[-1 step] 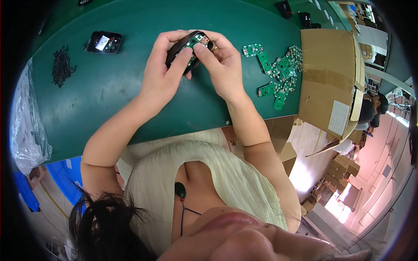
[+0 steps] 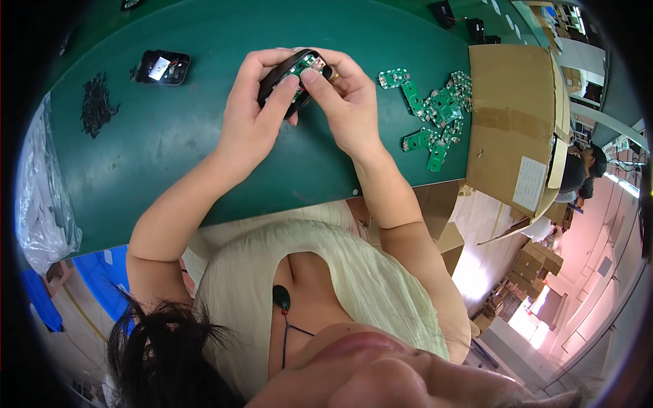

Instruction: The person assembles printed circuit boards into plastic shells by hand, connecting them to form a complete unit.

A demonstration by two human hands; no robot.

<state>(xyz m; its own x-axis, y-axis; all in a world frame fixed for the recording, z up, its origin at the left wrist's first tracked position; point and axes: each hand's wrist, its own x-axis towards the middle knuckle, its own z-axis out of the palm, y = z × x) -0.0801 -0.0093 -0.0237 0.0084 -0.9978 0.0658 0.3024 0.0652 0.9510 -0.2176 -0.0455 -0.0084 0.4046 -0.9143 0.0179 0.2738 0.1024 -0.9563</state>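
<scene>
Both hands hold a black plastic casing (image 2: 269, 82) with a green circuit board (image 2: 307, 62) seated in it, above the middle of the table. My left hand (image 2: 257, 102) wraps the casing's left side, its thumb pressing on the board. From the right, my right hand (image 2: 348, 102) grips the other side, and its thumb also bears on the board near a metal connector. Fingers behind the casing are mostly hidden. Off to the left lies another black casing (image 2: 178, 70) with a white rectangle inside, apart from both hands.
A heap of small black parts (image 2: 97, 105) lies on the green table (image 2: 177, 146) at left. Several loose green circuit boards (image 2: 443, 107) are piled at right, beside a cardboard box (image 2: 510, 115). Clear plastic bagging (image 2: 44, 197) hangs at the left edge. Another person (image 2: 588, 170) is far right.
</scene>
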